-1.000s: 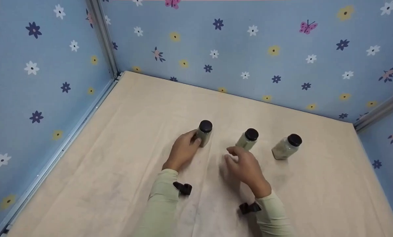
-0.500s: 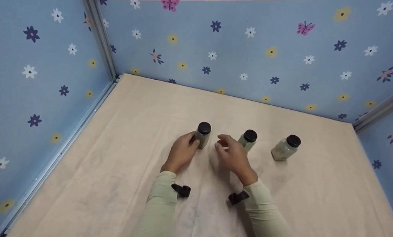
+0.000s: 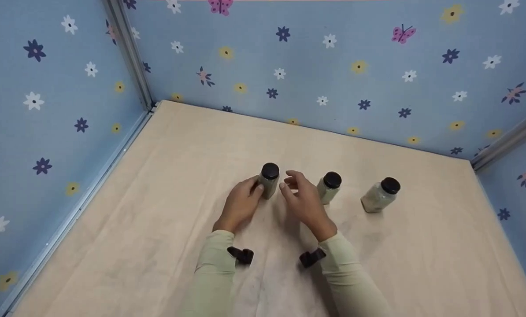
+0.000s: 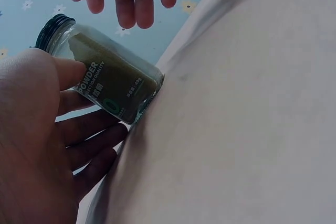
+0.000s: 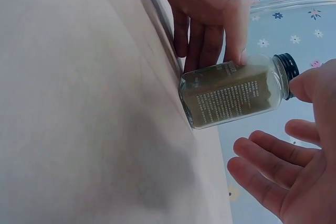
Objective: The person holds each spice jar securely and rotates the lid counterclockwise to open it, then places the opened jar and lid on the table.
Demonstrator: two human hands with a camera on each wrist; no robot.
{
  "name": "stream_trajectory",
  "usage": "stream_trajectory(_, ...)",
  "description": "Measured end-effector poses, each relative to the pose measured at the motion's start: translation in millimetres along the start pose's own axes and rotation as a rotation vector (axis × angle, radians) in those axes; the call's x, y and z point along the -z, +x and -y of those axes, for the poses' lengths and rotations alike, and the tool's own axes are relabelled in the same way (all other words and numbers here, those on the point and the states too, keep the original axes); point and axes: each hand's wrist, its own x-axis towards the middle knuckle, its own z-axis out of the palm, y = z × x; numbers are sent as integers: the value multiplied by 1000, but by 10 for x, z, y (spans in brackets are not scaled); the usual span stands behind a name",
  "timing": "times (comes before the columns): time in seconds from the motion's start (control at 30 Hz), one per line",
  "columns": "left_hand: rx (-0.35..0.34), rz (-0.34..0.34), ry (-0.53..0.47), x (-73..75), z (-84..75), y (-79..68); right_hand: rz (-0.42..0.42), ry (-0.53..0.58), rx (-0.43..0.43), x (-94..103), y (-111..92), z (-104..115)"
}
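A glass spice jar (image 3: pixel 268 186) with a black lid and greenish-brown powder stands on the cloth. My left hand (image 3: pixel 240 203) grips its side, thumb in front and fingers behind. "POWDER" is legible on the label of this jar (image 4: pixel 107 80) in the left wrist view. Just to the right is my right hand (image 3: pixel 306 202), fingers loosely bent with nothing between them. In the right wrist view its thumb overlaps the lid's edge, while the other fingers spread below the jar (image 5: pixel 231 95). A second, similar jar (image 3: pixel 327 193) stands right beside the right hand, partly covered by it.
Farther right stands a third black-lidded jar (image 3: pixel 378 198) of paler powder. A beige cloth (image 3: pixel 157 211) with creases covers the table. Blue flowered panels (image 3: pixel 298 61) close off the back and both sides, with metal posts (image 3: pixel 131 57) at the corners.
My right hand has moved left and a little away from me, from in front of the middle jar to beside the gripped one. The left hand keeps its hold, and the jars stay in place.
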Motion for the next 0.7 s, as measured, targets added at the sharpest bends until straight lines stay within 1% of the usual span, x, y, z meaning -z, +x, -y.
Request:
stream_trajectory(0.1, -2, -5, 1, 5, -3, 2, 4, 5, 5, -8, 29, 10)
stream_trajectory(0.23, 1, 8, -3, -8, -8, 7, 23, 17, 20, -24, 50, 15)
stream_trajectory(0.47, -1, 4, -22, -13, 19, 9, 40, 19, 79, -72, 105, 52)
stream_trajectory(0.57, 6, 2, -19, -6, 33, 0, 46, 28, 87, -84, 126, 72)
stream_trajectory(0.7, -5, 2, -19, 6, 19, 8, 36, 34, 87, -88, 152, 85)
